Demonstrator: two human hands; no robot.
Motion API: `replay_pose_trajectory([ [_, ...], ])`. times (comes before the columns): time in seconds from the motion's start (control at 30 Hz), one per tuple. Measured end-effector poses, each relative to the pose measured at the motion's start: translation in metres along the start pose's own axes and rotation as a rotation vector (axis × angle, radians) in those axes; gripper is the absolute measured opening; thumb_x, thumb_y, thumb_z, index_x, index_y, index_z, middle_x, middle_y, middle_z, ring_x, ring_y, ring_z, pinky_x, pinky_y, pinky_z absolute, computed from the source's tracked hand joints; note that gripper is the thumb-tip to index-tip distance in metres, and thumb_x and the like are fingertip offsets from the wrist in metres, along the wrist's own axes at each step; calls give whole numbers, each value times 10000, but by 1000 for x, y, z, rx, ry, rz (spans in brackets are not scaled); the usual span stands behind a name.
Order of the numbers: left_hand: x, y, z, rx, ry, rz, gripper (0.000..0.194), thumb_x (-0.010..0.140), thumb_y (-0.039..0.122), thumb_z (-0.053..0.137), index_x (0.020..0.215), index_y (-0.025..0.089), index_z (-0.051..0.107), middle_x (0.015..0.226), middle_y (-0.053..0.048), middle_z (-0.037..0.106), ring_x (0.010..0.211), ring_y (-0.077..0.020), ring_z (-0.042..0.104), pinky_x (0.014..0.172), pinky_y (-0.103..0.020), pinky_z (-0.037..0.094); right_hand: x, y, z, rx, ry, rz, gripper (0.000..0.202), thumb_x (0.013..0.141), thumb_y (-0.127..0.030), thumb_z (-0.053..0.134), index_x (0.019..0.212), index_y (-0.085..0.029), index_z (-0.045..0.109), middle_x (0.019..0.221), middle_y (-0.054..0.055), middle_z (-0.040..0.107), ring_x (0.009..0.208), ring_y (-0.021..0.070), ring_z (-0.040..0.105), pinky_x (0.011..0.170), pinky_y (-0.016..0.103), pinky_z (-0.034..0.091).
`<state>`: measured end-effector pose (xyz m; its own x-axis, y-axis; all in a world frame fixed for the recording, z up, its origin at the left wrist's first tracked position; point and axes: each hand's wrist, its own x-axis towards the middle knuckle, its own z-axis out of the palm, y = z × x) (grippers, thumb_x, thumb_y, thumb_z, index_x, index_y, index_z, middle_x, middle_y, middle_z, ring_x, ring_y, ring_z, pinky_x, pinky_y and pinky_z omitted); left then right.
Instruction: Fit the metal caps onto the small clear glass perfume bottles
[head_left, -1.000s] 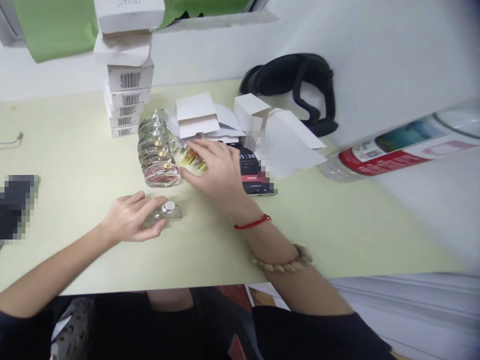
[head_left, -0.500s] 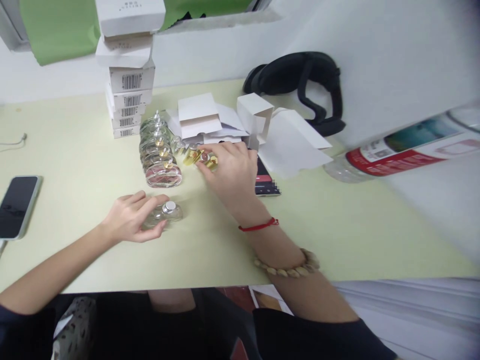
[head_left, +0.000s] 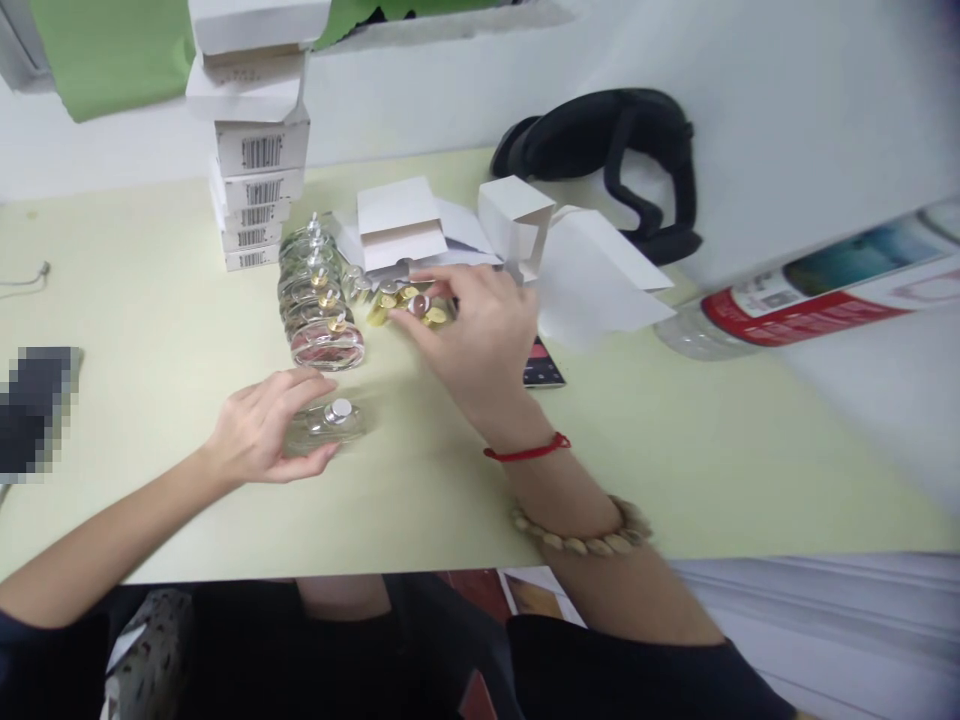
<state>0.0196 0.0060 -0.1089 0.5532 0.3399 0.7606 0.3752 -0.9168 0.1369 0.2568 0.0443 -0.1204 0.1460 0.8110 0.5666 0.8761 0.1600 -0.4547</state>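
Observation:
A clear glass perfume bottle [head_left: 346, 425] with a silver collar and pale top is between the fingers and thumb of my left hand [head_left: 259, 425], which is closed around its left part. My right hand [head_left: 480, 335] hovers over a cluster of small gold-and-clear caps [head_left: 382, 308]. Its thumb and index finger are apart, with a cap that has a brownish top [head_left: 420, 305] in the gap; no grip on it shows. To the left of the caps runs a row of several glass bottles [head_left: 326, 345], the nearest one pinkish.
White boxes [head_left: 262, 150] with barcodes are stacked behind the bottles. Opened white cartons [head_left: 401, 220] lie beyond the caps. A dark phone [head_left: 544, 370] is partly under my right hand. A black headset [head_left: 600, 140] and a labelled plastic bottle [head_left: 750, 320] are at the right; another phone [head_left: 37, 410] lies left.
My right thumb and index finger have spread wider, and that hand has shifted slightly right and away from me. My left hand stays at its bottle. The view has tilted a little.

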Motion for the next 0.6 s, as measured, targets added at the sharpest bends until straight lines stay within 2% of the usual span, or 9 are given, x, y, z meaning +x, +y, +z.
replay_pose_trajectory([
  [0.1,0,0,1,7,-42,-31,393,942,452,485,1147,122,425,995,-115,642,893,-174,663,638,-244,542,3,-15,-10,348,210,-41,262,814,-394,709,933,-165,658,869,79,664,815,214,621,736,372,444],
  [0.13,-1,1,1,11,-70,-41,372,956,457,469,1124,127,422,980,-107,641,866,-165,664,619,-234,532,2,-21,-12,479,241,-64,226,812,-365,712,915,-170,660,860,68,670,785,196,621,700,353,443],
  [0.17,-1,1,2,8,-100,-50,352,974,457,447,1105,131,417,963,-97,640,834,-151,662,601,-222,521,0,-26,-13,590,229,-87,200,817,-354,706,906,-180,662,863,62,674,768,183,618,679,344,445],
  [0.23,-2,1,3,-7,-150,-65,332,1006,457,396,1086,135,404,924,-75,639,755,-126,652,582,-211,508,-6,-35,-15,725,128,-117,190,848,-392,673,896,-209,665,883,58,673,781,181,611,676,348,461],
  [0.33,-3,2,5,-14,-171,-71,349,1022,476,359,1079,133,394,900,-63,646,682,-115,636,573,-215,503,-15,-46,-18,809,-18,-149,289,869,-521,625,860,-235,665,853,70,639,832,207,603,728,390,489],
  [0.4,-3,2,5,-4,-163,-64,364,1023,488,349,1078,131,396,906,-72,654,680,-119,639,566,-218,500,-19,-49,-20,863,-48,-190,328,861,-568,622,845,-244,672,821,73,611,825,211,590,755,406,493],
  [0.6,-3,2,6,-18,-156,-65,358,1020,470,368,1107,124,396,913,-74,657,712,-131,654,591,-231,517,-21,-51,-18,952,-137,-371,235,843,-487,686,819,-256,718,793,55,599,766,177,567,717,368,473],
])
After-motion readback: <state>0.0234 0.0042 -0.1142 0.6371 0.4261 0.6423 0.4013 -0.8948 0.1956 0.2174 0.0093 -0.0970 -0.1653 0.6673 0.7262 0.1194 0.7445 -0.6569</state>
